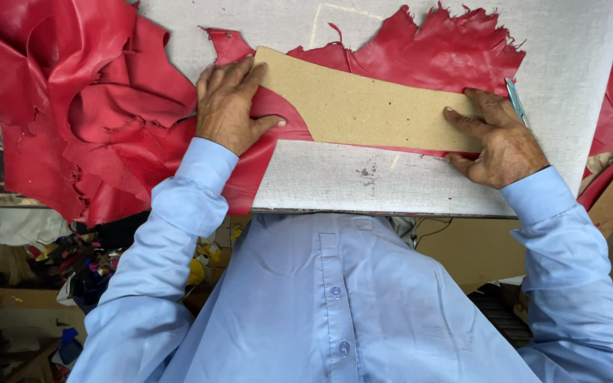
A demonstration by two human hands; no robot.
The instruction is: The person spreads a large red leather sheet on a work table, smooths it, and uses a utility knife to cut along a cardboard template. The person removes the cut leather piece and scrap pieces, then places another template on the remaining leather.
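Now | left hand (230, 106) flat on cardboard template (363, 106) | right hand (494, 138) grips pen (516, 103)

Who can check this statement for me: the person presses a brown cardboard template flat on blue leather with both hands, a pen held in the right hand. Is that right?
Not quite. In the head view the leather under the cardboard template is red, not blue. The rest holds: the left hand and right hand both press the template flat, and the right hand holds a pen.

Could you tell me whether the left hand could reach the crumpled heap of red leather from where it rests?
Probably yes: the left hand presses the cardboard pattern right beside the heap, with nothing between.
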